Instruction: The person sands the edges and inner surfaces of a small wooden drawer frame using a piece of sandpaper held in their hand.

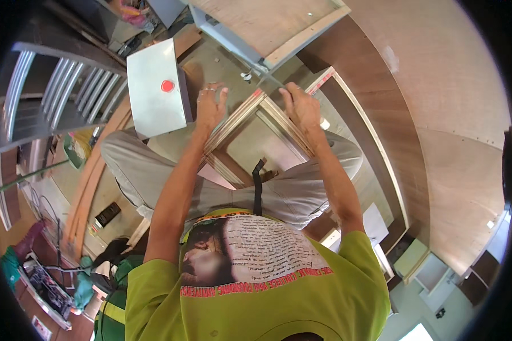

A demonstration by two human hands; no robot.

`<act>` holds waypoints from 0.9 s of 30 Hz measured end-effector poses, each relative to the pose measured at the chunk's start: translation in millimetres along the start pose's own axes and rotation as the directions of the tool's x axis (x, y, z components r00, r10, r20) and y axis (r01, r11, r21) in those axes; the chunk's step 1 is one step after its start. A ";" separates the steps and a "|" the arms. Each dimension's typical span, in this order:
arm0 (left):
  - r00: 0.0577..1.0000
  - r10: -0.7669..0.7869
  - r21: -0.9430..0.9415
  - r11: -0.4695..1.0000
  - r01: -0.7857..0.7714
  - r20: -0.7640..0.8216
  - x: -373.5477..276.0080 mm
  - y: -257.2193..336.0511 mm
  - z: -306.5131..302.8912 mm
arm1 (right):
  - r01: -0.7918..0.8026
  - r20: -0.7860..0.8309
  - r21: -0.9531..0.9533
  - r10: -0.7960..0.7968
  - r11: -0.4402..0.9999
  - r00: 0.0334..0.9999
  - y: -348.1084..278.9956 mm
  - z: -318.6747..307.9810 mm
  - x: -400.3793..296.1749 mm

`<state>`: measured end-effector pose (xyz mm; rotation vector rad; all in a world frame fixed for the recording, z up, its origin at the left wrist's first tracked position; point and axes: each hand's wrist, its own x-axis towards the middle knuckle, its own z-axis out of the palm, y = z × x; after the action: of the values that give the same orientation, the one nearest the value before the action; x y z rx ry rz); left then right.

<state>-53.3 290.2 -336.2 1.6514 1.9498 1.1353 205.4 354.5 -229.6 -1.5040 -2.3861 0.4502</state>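
Above the corner of a square wooden frame (pixel 262 99), made of layered strips, my left hand (pixel 211 106) hovers with fingers apart, holding nothing visible. My right hand (pixel 302 104) is on the other side of that corner. Its fingertips pinch the end of a thin, blurred flat strip (pixel 273 80), whose material I cannot tell. The frame rests between my bent legs, its near part against them. Beside my left hand stands a box with a pale top (pixel 153 87) and a round red cap or knob (pixel 167 86).
An open-sided cabinet carcass (pixel 307 30) stands ahead. A long wooden frame (pixel 367 128) and a curved plywood panel (pixel 456 85) lie at right. At left are metal louvres (pixel 68 89), long wooden boards (pixel 89 183), a dark small box (pixel 107 214) and a green-handled tool (pixel 73 151).
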 end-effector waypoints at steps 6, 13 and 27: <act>0.973 -0.229 -0.040 0.973 0.229 -0.020 -38.7 -4.6 18.9 | -0.033 -0.005 -0.112 0.033 0.993 0.999 -8.9 -19.2 11.6; 0.979 -0.196 0.001 0.981 0.196 0.050 -42.6 4.0 14.7 | -0.034 -0.005 -0.170 0.034 0.985 0.999 -18.5 -0.9 30.7; 0.984 -0.147 -0.032 0.988 0.151 0.097 -45.6 4.7 12.9 | 0.109 0.040 -0.193 -0.103 0.975 0.994 -4.4 -18.0 14.5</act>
<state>-29.2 252.0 -351.2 1.4838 1.9432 1.0140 203.0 367.9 -210.3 -1.4469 -2.5831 0.2213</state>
